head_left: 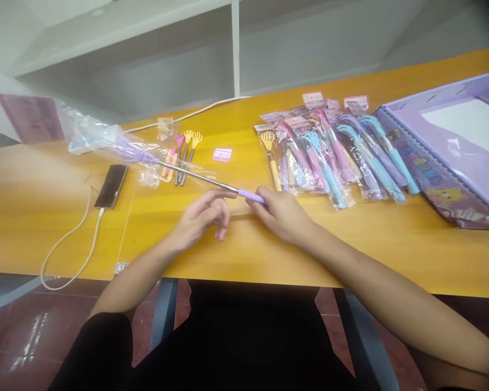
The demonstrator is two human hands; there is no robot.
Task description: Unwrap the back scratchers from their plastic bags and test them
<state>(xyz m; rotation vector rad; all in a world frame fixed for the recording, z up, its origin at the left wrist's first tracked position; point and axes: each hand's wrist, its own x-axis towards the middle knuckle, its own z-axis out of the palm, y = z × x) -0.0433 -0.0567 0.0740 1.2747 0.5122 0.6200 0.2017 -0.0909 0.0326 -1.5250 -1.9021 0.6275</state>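
Observation:
My right hand (283, 212) grips the purple handle of a telescopic back scratcher (195, 176) whose metal rod stretches left across the yellow table (350, 244). Its purple claw end lies inside a clear plastic bag (106, 142) at the left. My left hand (201, 217) hovers just left of the handle, fingers loosely curled and apart, holding nothing. A few unpacked scratchers (184, 149) in pink and yellow lie beside the rod.
A row of several bagged scratchers (330, 152) lies at the centre right. A purple display box (452, 157) stands at the far right. A phone (111, 185) with a white cable lies at the left. A small pink label (222, 155) rests mid-table.

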